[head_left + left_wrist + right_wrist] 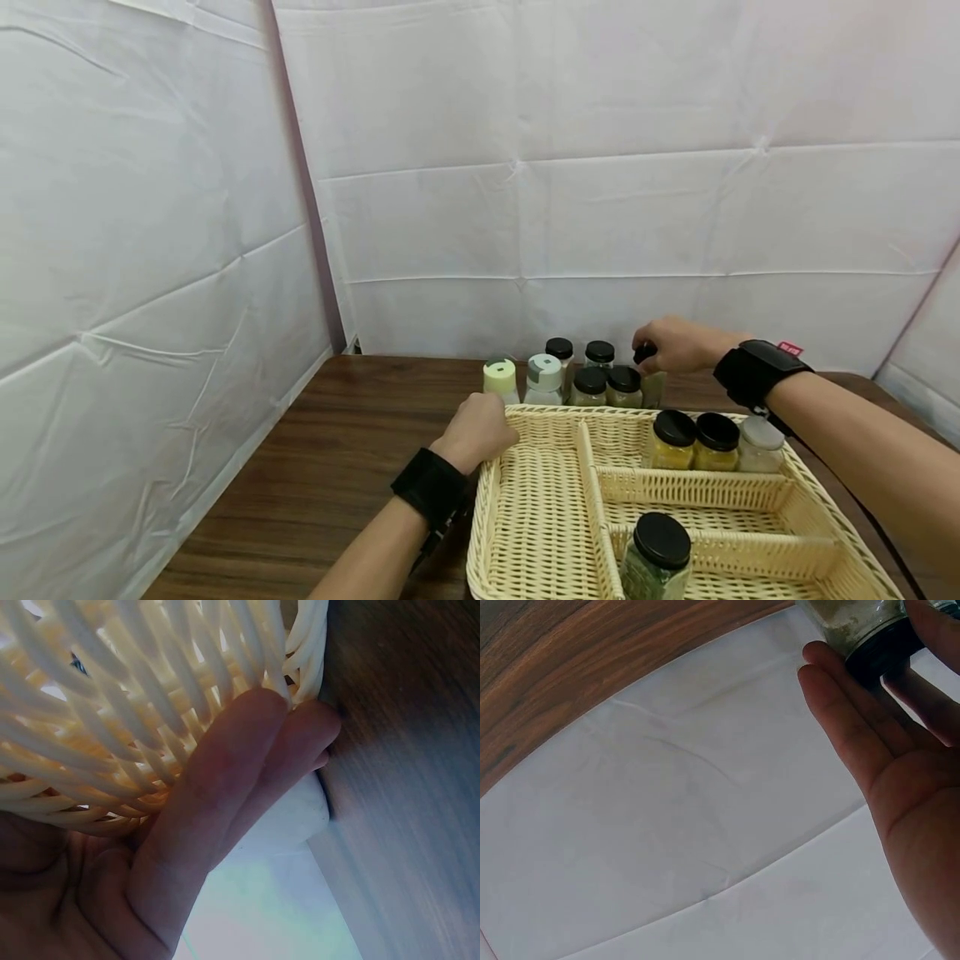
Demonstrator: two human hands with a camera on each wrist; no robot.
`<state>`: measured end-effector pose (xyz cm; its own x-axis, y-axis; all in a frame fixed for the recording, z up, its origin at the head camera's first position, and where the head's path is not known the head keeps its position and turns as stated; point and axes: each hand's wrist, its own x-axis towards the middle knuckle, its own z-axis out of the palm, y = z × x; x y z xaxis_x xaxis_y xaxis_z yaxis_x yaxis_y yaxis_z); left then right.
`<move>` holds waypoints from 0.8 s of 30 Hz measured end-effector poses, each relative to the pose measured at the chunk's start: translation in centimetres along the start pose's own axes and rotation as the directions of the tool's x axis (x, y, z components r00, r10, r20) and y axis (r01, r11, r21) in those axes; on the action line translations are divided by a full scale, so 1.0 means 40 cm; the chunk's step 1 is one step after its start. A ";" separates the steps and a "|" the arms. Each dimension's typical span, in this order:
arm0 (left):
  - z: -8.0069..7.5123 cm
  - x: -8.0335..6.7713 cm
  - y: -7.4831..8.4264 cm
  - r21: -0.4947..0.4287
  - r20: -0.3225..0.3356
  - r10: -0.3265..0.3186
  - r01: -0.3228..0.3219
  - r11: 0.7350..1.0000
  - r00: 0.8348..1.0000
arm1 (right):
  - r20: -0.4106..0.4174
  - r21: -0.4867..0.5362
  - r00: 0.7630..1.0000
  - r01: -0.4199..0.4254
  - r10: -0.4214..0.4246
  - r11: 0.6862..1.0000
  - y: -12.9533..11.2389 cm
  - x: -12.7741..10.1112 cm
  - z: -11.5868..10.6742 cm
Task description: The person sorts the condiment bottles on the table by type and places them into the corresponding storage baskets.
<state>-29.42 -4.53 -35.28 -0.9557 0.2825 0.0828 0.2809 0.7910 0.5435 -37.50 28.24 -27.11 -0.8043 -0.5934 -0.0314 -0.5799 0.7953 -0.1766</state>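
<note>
A white cloth backdrop [600, 167] is hanging around a dark wooden table [337, 450], which is carrying everything else. A cream wicker basket [540, 500] with several compartments is sitting at the near right of the table. Its far right compartment is holding two black-lidded jars of yellow powder [693, 442] and one grey-lidded jar [761, 446], standing in a row and touching; a black-lidded jar of green herbs [656, 558] is standing in a nearer compartment.

Just beyond the basket's far rim, a cluster of jars [577, 375] is standing on the table: a pale green-lidded one, a grey-lidded one and four with black lids (packed close together).

The left hand [476, 433] is resting on the basket's far left corner, its fingers [240, 772] lying straight against the outside of the weave, as the left wrist view is showing.

The right hand [675, 343] is reaching over the right end of the cluster and gripping a black-lidded spice jar [651, 379] by its lid, fingers [847, 727] and thumb curling around it. This jar is standing on the table just behind the basket's far rim.
</note>
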 end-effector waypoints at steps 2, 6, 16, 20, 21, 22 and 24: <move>0.000 0.002 0.000 0.002 0.000 -0.001 0.001 1.000 1.000 | -0.014 -0.003 1.000 0.005 -0.005 1.000 0.001 0.001 -0.003; 0.000 0.004 0.000 0.013 0.000 -0.007 0.007 1.000 1.000 | -0.039 -0.019 0.999 0.014 -0.015 1.000 0.003 0.000 -0.008; 0.004 0.013 -0.005 0.013 -0.008 -0.004 0.004 1.000 1.000 | -0.073 0.030 0.996 0.046 -0.043 0.999 -0.006 -0.014 -0.027; 0.003 0.013 -0.003 0.011 -0.009 0.001 -0.001 1.000 1.000 | -0.064 0.059 0.998 0.031 -0.027 0.998 -0.015 -0.022 -0.037; 0.003 0.013 -0.002 0.012 -0.010 0.004 -0.004 1.000 1.000 | -0.063 0.060 0.998 0.027 -0.023 0.998 -0.016 -0.024 -0.041; 0.003 0.014 -0.001 0.012 -0.009 0.005 -0.005 1.000 1.000 | -0.063 0.062 0.998 0.022 -0.018 0.998 -0.019 -0.026 -0.044; 0.004 0.015 0.000 0.013 -0.008 0.008 -0.007 1.000 1.000 | -0.070 0.062 0.997 0.017 -0.013 0.998 -0.022 -0.030 -0.051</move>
<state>-29.98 -4.27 -35.35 -0.9542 0.2840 0.0937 0.2891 0.7959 0.5320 -36.29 28.52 -24.93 -0.8039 -0.5934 0.0403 -0.5845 0.7756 -0.2382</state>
